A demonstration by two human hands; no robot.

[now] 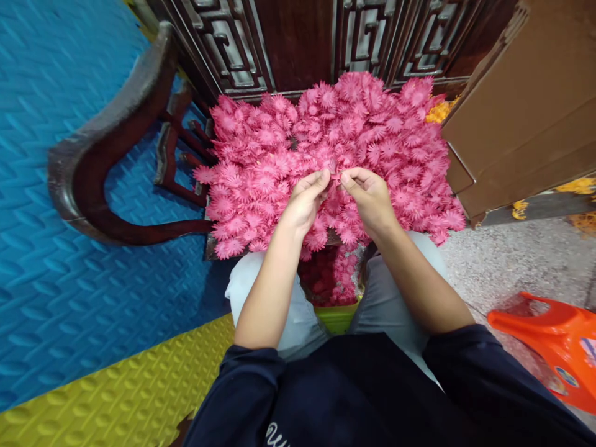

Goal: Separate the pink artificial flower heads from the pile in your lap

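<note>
A wide heap of pink artificial flower heads (265,180) spreads over a dark wooden seat in front of me. Above the heap's middle, my left hand (308,197) and my right hand (369,194) meet almost fingertip to fingertip. Between them is a small pink flower piece (335,176), pinched by thumb and forefinger on each side. Its exact shape is hard to make out against the flowers behind it. Between my knees, a green tub (339,320) holds more pink flower heads.
A curved dark wooden armrest (100,180) rises at the left above blue matting (139,298). On the right stand a cardboard box (526,118) and an orange plastic stool (554,338). Yellow flowers (440,112) show beside the box. Carved wooden panels (298,43) close off the back.
</note>
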